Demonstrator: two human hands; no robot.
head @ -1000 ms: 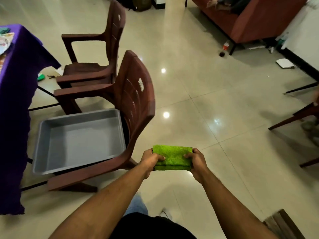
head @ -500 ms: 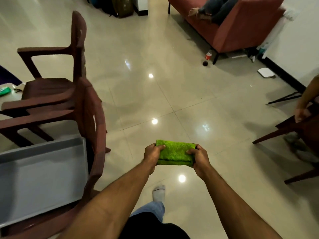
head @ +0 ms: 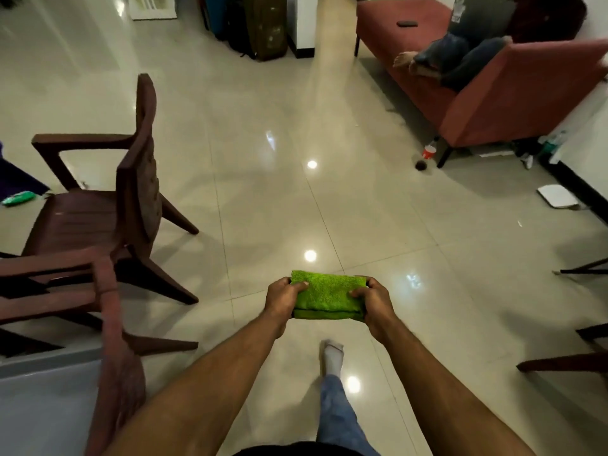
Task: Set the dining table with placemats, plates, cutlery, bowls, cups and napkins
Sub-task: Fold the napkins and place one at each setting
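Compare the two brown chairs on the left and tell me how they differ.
The farther chair shows whole: its back, both arms, seat and legs, and its seat is bare. The nearer chair is cut off by the frame's edge, showing only its back and one arm, and a grey tray sits on it. Both are the same dark brown moulded design and both stand upright on the tiled floor.

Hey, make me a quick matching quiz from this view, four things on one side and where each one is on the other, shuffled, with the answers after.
Things:
1. green cloth
2. grey tray
3. red sofa
4. white sock

Places:
A. far right, a person lying on it
B. held between the left hand and right hand
C. on the floor below the hands
D. bottom left, on the near chair

Pairs: 1-B, 2-D, 3-A, 4-C
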